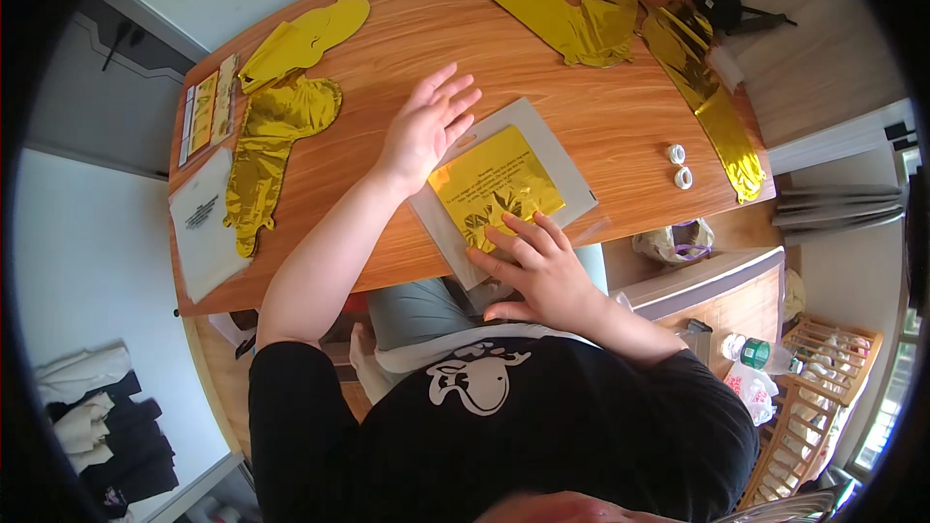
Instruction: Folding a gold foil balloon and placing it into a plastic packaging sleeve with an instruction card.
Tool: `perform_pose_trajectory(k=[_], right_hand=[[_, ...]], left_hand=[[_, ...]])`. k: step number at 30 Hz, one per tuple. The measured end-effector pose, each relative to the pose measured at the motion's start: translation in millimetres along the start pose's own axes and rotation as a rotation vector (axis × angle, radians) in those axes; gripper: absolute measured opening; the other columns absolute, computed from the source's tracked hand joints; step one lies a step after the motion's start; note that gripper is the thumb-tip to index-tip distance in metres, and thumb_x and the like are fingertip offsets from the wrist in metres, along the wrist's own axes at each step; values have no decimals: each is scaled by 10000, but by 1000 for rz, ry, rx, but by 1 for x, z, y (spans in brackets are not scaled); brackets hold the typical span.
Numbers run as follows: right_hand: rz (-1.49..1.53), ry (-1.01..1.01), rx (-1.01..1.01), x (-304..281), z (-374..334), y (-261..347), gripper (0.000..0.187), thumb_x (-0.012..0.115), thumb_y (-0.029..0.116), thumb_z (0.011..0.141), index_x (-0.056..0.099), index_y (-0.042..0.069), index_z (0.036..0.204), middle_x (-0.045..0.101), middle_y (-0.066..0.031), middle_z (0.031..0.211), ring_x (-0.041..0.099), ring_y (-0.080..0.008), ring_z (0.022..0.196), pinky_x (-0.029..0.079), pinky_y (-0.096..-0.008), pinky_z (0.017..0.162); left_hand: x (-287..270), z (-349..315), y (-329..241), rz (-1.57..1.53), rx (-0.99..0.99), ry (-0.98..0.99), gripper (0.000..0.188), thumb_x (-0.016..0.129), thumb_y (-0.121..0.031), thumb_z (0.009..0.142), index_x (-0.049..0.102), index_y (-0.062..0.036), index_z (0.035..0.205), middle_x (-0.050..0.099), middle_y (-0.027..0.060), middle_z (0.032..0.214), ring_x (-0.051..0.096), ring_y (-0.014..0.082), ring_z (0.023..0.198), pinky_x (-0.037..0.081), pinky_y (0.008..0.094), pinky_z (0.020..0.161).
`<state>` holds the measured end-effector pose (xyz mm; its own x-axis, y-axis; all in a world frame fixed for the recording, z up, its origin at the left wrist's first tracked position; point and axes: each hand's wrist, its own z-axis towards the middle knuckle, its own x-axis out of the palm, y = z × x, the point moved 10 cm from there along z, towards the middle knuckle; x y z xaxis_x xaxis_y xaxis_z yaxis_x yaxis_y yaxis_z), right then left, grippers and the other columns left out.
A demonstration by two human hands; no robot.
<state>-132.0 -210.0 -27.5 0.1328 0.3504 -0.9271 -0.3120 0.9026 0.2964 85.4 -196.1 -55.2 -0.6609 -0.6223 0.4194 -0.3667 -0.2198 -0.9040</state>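
Observation:
In front of me on the wooden table (387,232) lies a flat plastic bag (570,157), turned at a slant. Inside it shows a folded gold foil balloon (499,174) with dark print on it. My right hand (542,266) rests on the lower part of the bag, fingers spread and stretched out. Raised beside the bag's upper left edge is my left hand (426,131), its fingers apart and nothing in it. The right hand covers part of the foil's near edge.
Flat gold foil balloons lie at the left (262,140), at the far side (581,15) and along the right (702,97). Two small white rolls (682,167) sit near the right edge. A clear plastic sleeve (201,242) and a printed card (203,116) lie left. A black device (719,5) stands far right.

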Motion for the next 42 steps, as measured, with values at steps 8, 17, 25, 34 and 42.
perform_pose_trajectory(k=[8,17,25,34,42], right_hand=[[35,-7,6,1,-1,-3,736,627,703,886,616,227,1447,535,-91,1467,445,-350,1414,330,-591,1184],[4,41,-95,3,-9,6,791,610,692,912,534,181,1511,485,-133,1513,369,-360,1489,299,-581,1214],[195,-246,-3,-90,-29,-82,106,766,217,906,768,112,922,751,-60,901,735,-291,854,591,-415,757],[-388,-571,1053,-234,-159,-434,250,641,291,940,794,149,1079,753,-150,1071,704,-370,1017,552,-464,910],[-299,-335,1239,-203,-159,-508,270,592,339,955,803,234,1087,751,-120,1165,703,-365,1072,576,-475,900]], left_hand=[[41,-24,-19,770,399,213,498,490,-287,1069,488,-112,1535,453,119,1603,395,301,1504,270,504,1248],[88,-49,25,1745,428,492,642,529,-466,1033,367,-267,1622,310,96,1696,233,355,1576,192,605,1263],[90,-41,27,1791,383,487,779,631,-556,937,388,-250,1611,308,115,1690,243,355,1571,194,580,1271],[92,-40,22,1736,415,440,1106,679,-763,800,294,-160,1644,281,168,1694,251,351,1571,182,563,1277],[87,-42,21,1752,328,435,1183,717,-726,780,256,-56,1639,257,167,1702,208,297,1592,167,532,1291]])
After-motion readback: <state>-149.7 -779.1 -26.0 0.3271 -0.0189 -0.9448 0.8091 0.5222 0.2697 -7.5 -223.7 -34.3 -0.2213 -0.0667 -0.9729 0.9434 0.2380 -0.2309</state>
